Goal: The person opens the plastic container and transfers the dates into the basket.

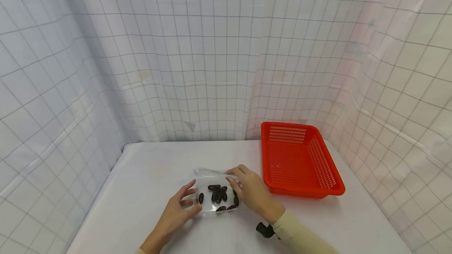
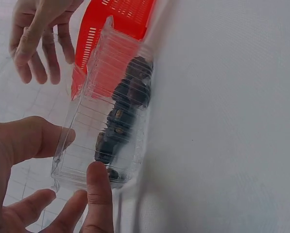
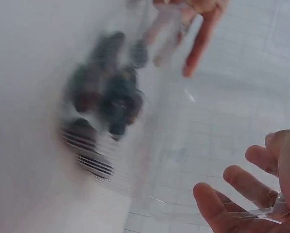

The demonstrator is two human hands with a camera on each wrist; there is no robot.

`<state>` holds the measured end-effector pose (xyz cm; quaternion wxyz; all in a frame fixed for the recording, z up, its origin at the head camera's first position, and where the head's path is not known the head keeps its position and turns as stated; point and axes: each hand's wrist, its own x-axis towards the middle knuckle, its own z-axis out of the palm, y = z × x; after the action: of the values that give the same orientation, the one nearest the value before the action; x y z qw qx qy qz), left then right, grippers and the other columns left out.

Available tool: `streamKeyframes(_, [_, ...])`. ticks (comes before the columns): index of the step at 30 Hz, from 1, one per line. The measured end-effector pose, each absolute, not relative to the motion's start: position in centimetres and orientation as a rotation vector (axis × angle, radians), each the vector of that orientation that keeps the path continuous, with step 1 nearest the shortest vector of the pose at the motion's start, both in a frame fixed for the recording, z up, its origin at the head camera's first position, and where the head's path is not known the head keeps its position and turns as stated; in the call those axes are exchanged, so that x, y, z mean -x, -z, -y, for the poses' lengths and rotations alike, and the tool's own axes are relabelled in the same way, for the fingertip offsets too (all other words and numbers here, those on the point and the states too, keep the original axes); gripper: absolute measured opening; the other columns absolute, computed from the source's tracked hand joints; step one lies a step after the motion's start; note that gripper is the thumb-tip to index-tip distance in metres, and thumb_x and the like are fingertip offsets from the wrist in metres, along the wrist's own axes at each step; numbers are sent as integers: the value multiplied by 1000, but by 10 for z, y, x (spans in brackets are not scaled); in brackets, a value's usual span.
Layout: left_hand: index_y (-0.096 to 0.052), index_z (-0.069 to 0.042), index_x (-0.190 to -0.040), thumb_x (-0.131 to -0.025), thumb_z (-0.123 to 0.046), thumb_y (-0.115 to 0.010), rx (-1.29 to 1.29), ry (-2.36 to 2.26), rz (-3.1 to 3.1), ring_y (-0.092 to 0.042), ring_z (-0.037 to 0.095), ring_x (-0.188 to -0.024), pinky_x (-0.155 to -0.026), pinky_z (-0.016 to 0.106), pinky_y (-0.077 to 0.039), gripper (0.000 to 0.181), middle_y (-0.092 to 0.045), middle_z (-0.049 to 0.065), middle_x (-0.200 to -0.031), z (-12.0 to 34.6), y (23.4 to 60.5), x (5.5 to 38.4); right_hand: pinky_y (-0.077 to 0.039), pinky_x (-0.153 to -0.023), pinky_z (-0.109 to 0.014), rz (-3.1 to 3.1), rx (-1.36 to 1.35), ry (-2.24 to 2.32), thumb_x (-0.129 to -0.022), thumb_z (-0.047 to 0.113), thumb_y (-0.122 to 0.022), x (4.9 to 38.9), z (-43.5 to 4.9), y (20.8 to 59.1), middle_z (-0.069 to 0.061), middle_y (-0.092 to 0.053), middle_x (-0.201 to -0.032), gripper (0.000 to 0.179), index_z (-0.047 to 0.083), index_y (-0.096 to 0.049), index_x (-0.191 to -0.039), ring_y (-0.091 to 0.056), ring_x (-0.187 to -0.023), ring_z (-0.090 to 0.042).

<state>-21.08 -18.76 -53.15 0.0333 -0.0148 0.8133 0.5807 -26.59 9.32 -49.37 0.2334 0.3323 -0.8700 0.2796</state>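
Note:
A clear plastic clamshell box [image 1: 208, 206] with its lid [image 1: 208, 172] raised at the far side sits on the white table, holding several dark, oval, shiny dates [image 1: 219, 196]. My left hand [image 1: 178, 209] grips the box's left side, thumb and forefinger at its wall and rim. In the left wrist view the ridged wall lies beside the thumb [image 2: 57, 138]. My right hand [image 1: 252, 191] is at the far right corner and holds the lid's edge, which runs between thumb and fingers in the right wrist view. The dates [image 3: 110, 92] look blurred there.
A red perforated plastic basket [image 1: 296, 167] stands right of the box, close behind my right hand. White grid-patterned curtains [image 1: 212, 69] surround the table [image 1: 155, 164] at the back and sides. A black device [image 1: 265, 230] sits at my right wrist.

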Motion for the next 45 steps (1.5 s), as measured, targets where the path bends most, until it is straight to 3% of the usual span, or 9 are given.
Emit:
streamKeyframes(4, [-50, -16, -177, -94, -8, -93, 13, -1747, -2543, -75, 41, -139, -111, 56, -66, 94, -68, 22, -164, 186, 530, 211, -74, -85, -31, 2392, -872, -919, -107, 11, -85, 274, -95, 479, -14, -78, -126, 32, 5, -78, -138, -88, -96, -25])
streamKeyframes(8, [-50, -18, -177, -95, -11, -93, 13, -1696, -2576, -74, 40, -138, -113, 60, -64, 93, -68, 21, -164, 184, 530, 211, -74, -94, -40, 2419, -835, -989, -110, 8, -81, 281, -95, 475, -24, -71, -142, 54, 0, -62, -160, -83, -120, -35])
streamKeyframes(13, [-51, -20, -176, -95, -13, -92, -6, -1614, -2649, -76, 38, -136, -108, 56, -66, 91, -69, 19, -163, 183, 532, 212, -67, -113, -56, 2544, -724, -1071, -111, 13, -80, 284, -93, 479, -31, -53, -171, 97, 0, -18, -185, -68, -147, -45])
streamKeyframes(16, [-51, -18, -177, -94, -15, -92, -24, -1580, -2680, -76, 40, -135, -104, 56, -68, 92, -69, 20, -163, 182, 532, 212, -58, -125, -61, 2633, -665, -1132, -112, 17, -80, 284, -90, 482, -30, -42, -183, 117, 2, 9, -185, -60, -160, -48])
streamKeyframes(18, [-50, -18, -177, -95, -16, -93, -27, -1563, -2690, -76, 41, -136, -102, 55, -69, 92, -68, 21, -164, 181, 533, 212, -55, -128, -62, 2679, -640, -1154, -111, 20, -81, 285, -89, 485, -31, -42, -184, 122, -1, 16, -183, -58, -162, -49])
streamKeyframes(24, [-48, -15, -178, -99, -22, -95, -61, -1585, -2684, -75, 43, -138, -102, 49, -72, 92, -65, 22, -166, 179, 532, 209, -58, -124, -63, 2792, -549, -1151, -112, 26, -79, 288, -88, 497, -35, -52, -174, 114, -12, 4, -181, -67, -149, -51])
streamKeyframes(37, [-42, -8, -179, -90, -29, -104, -158, -1528, -2762, -74, 42, -140, -95, 33, -66, 110, -57, 24, -174, 174, 529, 212, -53, -129, -66, 2925, -496, -1085, -113, 33, -75, 287, -96, 511, -41, -57, -159, 96, -23, -25, -173, -68, -139, -47])
streamKeyframes(40, [-39, -7, -180, -90, -33, -104, -200, -1465, -2798, -74, 40, -139, -97, 35, -66, 114, -56, 24, -176, 174, 530, 215, -54, -128, -66, 2940, -492, -1083, -113, 32, -76, 288, -97, 513, -42, -57, -159, 91, -22, -31, -172, -68, -136, -45])
streamKeyframes(45, [-36, -3, -181, -89, -39, -105, -259, -1394, -2804, -71, 44, -141, -105, 52, -68, 121, -53, 26, -177, 175, 529, 222, -54, -128, -68, 2967, -503, -1059, -114, 34, -76, 287, -98, 514, -42, -56, -161, 85, -19, -41, -170, -67, -143, -49])
